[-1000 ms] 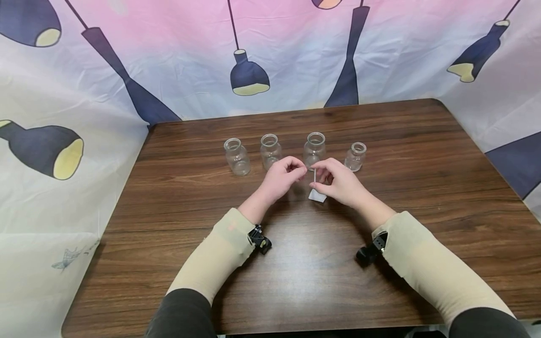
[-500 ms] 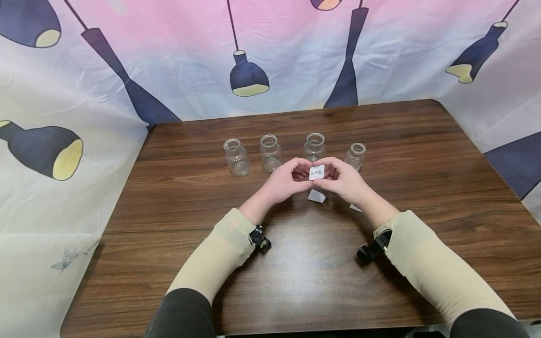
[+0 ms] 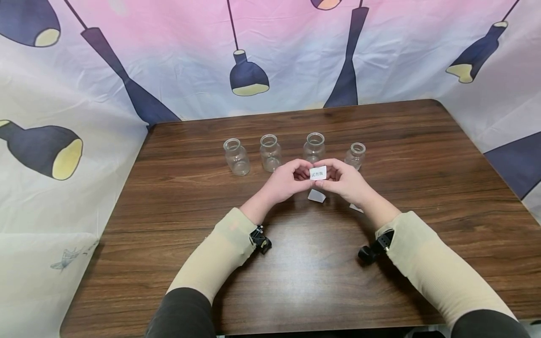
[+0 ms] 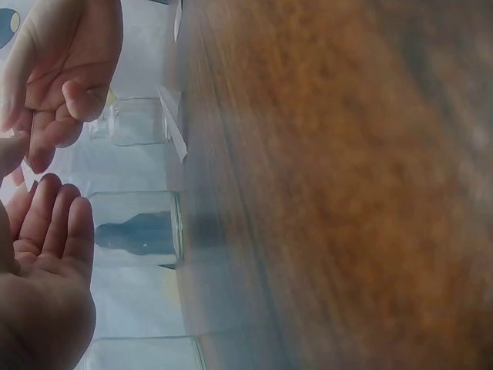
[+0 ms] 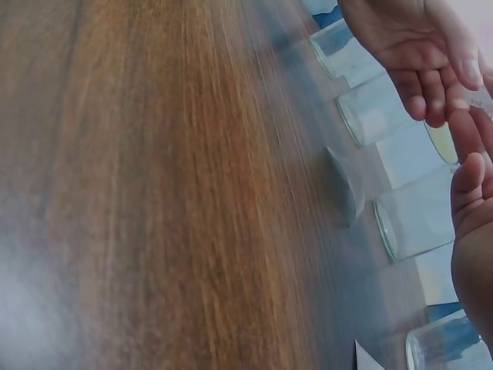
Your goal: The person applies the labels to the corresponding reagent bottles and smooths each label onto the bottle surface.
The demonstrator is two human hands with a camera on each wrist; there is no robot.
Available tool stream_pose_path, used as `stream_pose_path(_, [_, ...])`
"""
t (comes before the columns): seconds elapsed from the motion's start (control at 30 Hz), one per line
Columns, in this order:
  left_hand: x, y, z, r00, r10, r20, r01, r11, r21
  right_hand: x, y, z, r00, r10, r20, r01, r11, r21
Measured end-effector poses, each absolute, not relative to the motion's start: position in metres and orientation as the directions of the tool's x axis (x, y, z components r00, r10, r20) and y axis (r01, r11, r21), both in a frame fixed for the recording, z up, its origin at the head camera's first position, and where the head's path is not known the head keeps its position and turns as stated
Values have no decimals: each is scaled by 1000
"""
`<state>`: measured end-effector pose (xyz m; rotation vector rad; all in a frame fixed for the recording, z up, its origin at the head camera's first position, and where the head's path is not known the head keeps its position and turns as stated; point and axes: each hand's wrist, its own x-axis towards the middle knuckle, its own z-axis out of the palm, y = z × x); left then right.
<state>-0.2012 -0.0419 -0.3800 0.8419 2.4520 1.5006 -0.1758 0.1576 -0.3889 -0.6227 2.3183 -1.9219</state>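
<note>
A small white paper label (image 3: 318,173) with printed dark characters is held up between the two hands, facing the head camera. My left hand (image 3: 284,182) pinches its left side between thumb and fingers. On the other side my right hand (image 3: 345,184) pinches it the same way, the fingertips of both hands nearly meeting. Below them a second white paper piece (image 3: 317,195) lies on the table, bent up at one edge. Behind the hands stands a clear glass jar (image 3: 314,146), its lower part hidden. In the right wrist view the label is mostly out of frame.
Two more open glass jars, a left one (image 3: 237,158) and a middle one (image 3: 271,152), stand in the row, with a smaller jar (image 3: 355,156) at its right end. Another paper piece (image 3: 356,208) shows beside the right wrist. All stand or lie on the brown wooden table (image 3: 296,281).
The label was edge-on in the right hand, the left hand apart from it. It turned to face the camera, and the left hand took hold too. Lately it tilted slightly.
</note>
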Motion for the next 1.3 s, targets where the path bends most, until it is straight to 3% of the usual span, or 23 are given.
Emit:
stream_pose_path(0.33, [-204,-41,-381,-849,500,171,399,395,827,-180,164,-390,-955,-244,166,-203,135,-970])
stream_pose_path(0.7, [-206,-35,-381,-837,524,157,420,432,798,-181,171,-386,-975,-195,107,-154,241,-958])
stream_pose_path(1.3, [-213,-2,-382,-849,507,149,421,478,771,-183,198,-391,-980,-141,140,-189,438,-879])
